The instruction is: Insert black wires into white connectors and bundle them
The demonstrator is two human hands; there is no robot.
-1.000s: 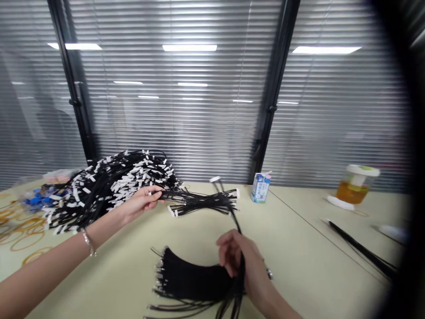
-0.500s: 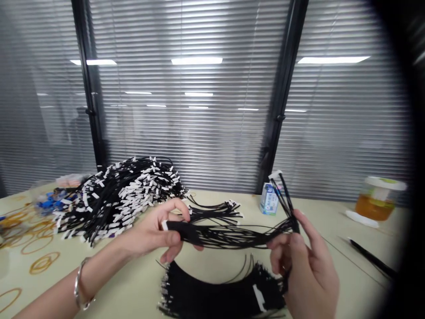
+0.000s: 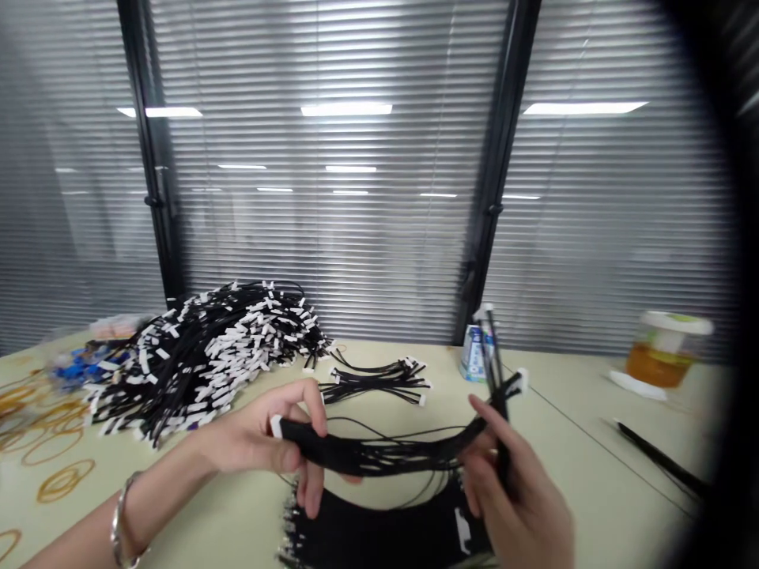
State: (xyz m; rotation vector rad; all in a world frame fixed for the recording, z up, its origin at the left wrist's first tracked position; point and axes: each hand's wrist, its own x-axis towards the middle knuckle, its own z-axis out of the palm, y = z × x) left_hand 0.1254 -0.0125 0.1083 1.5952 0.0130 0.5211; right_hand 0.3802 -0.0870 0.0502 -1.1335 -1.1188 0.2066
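Note:
A bundle of thin black cables [image 3: 385, 454] with white end plugs stretches between both my hands above the table. My left hand [image 3: 261, 438] grips its left end, thumb on top and fingers wrapped under. My right hand [image 3: 515, 494] is closed round the right end, where several cable ends stick up with white plugs. Under the hands lies a flat fan of black cables [image 3: 379, 529]. A small loose bunch of cables [image 3: 379, 378] rests farther back on the table.
A big heap of black cables with white plugs [image 3: 207, 348] fills the left of the table [image 3: 593, 490]. Rubber bands [image 3: 47, 442] and blue parts [image 3: 74, 365] lie at far left. A small carton [image 3: 473, 356], a jar of amber liquid [image 3: 667, 352] and a black strip [image 3: 658, 458] sit right.
My left hand left the heap and took the left end of the bundle. My right hand lifted off the table, and the bundle now hangs stretched between both hands, slightly lower than half a second ago.

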